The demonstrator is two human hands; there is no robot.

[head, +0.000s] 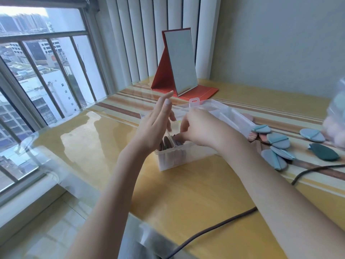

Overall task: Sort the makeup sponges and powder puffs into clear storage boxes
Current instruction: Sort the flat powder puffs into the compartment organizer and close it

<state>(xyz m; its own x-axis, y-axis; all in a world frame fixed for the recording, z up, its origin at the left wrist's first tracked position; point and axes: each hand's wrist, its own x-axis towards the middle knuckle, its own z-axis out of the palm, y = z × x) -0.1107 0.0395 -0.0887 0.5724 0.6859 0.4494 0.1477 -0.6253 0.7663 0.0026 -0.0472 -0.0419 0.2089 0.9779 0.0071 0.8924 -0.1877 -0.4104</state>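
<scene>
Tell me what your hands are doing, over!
Left hand open above clear plastic storage box. Right hand pinching a puff into it. Blue teardrop powder puffs waiting on table. Nothing blocking.

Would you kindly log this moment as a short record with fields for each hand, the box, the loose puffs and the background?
left hand: raised beside the box, fingers straight, holding nothing
right hand: over the box, fingers curled, pinching a puff at its near end
clear storage box: lid open, several puffs standing on edge in the near compartment
loose puffs: blue, pink and one dark green, on the table right of the box
folding mirror: upright behind the box
</scene>
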